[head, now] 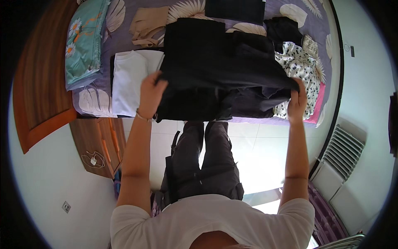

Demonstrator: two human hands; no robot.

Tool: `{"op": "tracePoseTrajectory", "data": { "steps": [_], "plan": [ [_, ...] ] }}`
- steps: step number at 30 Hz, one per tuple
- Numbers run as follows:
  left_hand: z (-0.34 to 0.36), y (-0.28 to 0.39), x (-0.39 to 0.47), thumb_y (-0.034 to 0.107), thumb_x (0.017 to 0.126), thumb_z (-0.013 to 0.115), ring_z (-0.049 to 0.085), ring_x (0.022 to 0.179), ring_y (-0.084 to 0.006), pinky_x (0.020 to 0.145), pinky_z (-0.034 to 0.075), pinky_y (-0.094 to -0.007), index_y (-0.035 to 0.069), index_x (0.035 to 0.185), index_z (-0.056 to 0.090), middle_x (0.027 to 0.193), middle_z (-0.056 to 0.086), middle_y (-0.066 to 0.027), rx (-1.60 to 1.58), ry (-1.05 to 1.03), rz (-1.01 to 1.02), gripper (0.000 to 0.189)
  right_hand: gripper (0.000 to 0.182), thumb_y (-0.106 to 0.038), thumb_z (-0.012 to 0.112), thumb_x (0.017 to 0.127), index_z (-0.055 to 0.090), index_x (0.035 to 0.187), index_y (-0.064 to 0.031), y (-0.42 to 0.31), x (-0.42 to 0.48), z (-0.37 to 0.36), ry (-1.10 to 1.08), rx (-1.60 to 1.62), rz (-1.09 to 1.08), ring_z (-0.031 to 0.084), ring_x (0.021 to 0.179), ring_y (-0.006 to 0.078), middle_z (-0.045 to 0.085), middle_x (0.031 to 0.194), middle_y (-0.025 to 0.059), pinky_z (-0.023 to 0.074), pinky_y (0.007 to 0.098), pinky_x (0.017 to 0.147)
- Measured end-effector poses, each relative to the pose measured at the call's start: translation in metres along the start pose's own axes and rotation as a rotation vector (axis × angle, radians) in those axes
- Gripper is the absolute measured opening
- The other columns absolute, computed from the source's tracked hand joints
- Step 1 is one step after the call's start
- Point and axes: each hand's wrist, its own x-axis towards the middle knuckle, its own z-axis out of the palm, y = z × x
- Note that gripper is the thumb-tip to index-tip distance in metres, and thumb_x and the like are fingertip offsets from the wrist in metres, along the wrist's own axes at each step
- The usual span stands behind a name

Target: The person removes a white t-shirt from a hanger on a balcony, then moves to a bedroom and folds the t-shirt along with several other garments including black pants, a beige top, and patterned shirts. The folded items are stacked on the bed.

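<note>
A black garment [217, 62] is spread over the near part of the bed, its near edge lifted. My left hand [154, 90] grips that edge on the left, beside a folded white garment [129, 81]. At the right end, my right hand [297, 98] pinches the same cloth between thumb and fingers. More dark cloth [192, 104] lies beneath the lifted edge. Just right of it rests a white garment with a small dark print [303, 68], with a pink cloth [317, 104] partly under it.
The patterned bedsheet [119, 31] also bears a tan garment [149, 23], a folded black cloth [235, 11], a crumpled black garment [283, 29] and a green floral pillow [84, 43]. A wooden nightstand [93, 143] stands at the left, a radiator [343, 152] at the right.
</note>
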Motion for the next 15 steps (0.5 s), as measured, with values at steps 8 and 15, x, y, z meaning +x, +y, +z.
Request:
{"op": "tracePoseTrajectory", "data": {
  "steps": [8, 15],
  "plan": [
    [-0.007, -0.072, -0.053, 0.002, 0.059, 0.06, 0.054, 0.062, -0.0269, 0.056, 0.044, -0.0355, 0.007, 0.082, 0.057, 0.067, 0.052, -0.0116, 1.036, -0.254, 0.254, 0.024, 0.007, -0.004, 0.055, 0.071, 0.057, 0.073, 0.0028, 0.057, -0.094, 0.006, -0.296, 0.45, 0.685, 0.042, 0.059, 0.0039, 0.049, 0.063, -0.0041, 0.0343, 0.0194, 0.052],
    [0.001, -0.003, -0.002, -0.007, 0.062, 0.049, 0.058, 0.077, -0.0271, 0.068, 0.045, -0.0279, 0.002, 0.091, 0.056, 0.081, 0.059, -0.0131, 0.581, 0.474, 0.237, 0.031, 0.008, -0.006, 0.058, 0.075, 0.054, 0.078, -0.0001, 0.041, -0.114, -0.023, -0.609, 0.728, 0.766, 0.041, 0.063, 0.0035, 0.05, 0.069, -0.0026, 0.0316, 0.0177, 0.055]
  ]
}}
